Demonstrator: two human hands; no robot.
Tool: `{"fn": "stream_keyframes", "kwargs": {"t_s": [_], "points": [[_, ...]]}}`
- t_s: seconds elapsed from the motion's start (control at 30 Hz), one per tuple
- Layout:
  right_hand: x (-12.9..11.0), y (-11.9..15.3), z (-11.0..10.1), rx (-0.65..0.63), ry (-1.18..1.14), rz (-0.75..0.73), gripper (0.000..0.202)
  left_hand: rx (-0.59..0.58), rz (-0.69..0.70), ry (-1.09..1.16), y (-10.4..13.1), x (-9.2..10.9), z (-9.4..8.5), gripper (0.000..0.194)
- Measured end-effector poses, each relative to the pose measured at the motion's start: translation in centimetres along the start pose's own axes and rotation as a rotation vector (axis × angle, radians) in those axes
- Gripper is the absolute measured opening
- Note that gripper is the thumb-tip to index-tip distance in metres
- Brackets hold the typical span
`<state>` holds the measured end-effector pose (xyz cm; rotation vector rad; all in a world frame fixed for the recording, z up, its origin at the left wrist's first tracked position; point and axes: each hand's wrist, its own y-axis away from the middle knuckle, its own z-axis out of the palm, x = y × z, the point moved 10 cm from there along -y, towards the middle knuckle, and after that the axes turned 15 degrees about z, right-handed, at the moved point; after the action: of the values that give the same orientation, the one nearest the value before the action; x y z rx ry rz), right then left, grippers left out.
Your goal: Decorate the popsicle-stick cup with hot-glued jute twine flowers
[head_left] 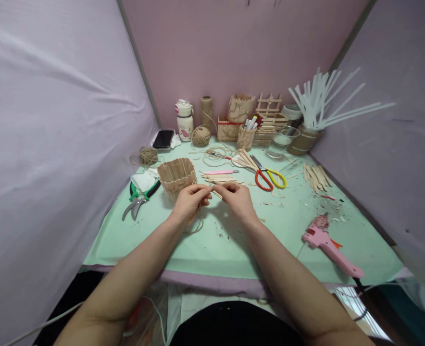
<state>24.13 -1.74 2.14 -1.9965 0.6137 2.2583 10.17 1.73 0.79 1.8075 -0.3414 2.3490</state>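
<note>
My left hand point(193, 201) is closed in a pinch, and a loop of jute twine point(199, 227) hangs from it to the table. My right hand point(237, 198) pinches too, its fingertips meeting those of the left. A thin wooden stick point(217, 194) shows beneath the right fingers. What lies between the fingertips is mostly hidden. Just behind my left hand stands a basket of wooden sticks point(176, 174), partly covered by the hand. Flat wooden sticks point(221, 179) and a pink pen-like tool point(220, 172) lie beyond my fingers.
Green-handled pruning shears point(137, 199) lie left, and a pink glue gun point(330, 245) lies right. Scissors point(270, 179) rest behind my right hand. Along the back are twine balls point(201, 136), a bottle point(184, 121), a water bowl point(280, 145) and white glue sticks point(311, 103).
</note>
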Motion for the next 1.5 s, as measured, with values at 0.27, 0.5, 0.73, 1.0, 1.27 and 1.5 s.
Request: {"fn": "stream_keyframes", "kwargs": {"t_s": [0.27, 0.5, 0.73, 1.0, 1.27, 1.5], "points": [[0.6, -0.2, 2.7, -0.414, -0.589, 0.255, 0.033, -0.006, -0.081, 0.096, 0.0, -1.0, 0.4, 0.03], [2.3, -1.7, -2.1, 0.053, -0.686, 0.248, 0.03, 0.067, 0.031, 0.143, -0.3, -0.2, 0.1, 0.031], [3.0, 0.3, 4.1, -0.379, -0.203, 0.277, 0.028, 0.15, 0.145, 0.192, -0.5, 0.5, -0.5, 0.031], [2.0, 0.1, 2.8, -0.286, -0.029, 0.119, 0.034, -0.042, 0.145, -0.011, 0.1, 0.4, 1.1, 0.026], [2.1, -0.2, 2.4, -0.314, -0.202, 0.218, 0.038, -0.101, 0.152, -0.173, 0.1, 0.2, 0.8, 0.026], [2.1, 0.0, 2.9, -0.386, -0.262, 0.275, 0.041, -0.125, 0.108, -0.154, 0.3, 0.0, 1.0, 0.03]]}}
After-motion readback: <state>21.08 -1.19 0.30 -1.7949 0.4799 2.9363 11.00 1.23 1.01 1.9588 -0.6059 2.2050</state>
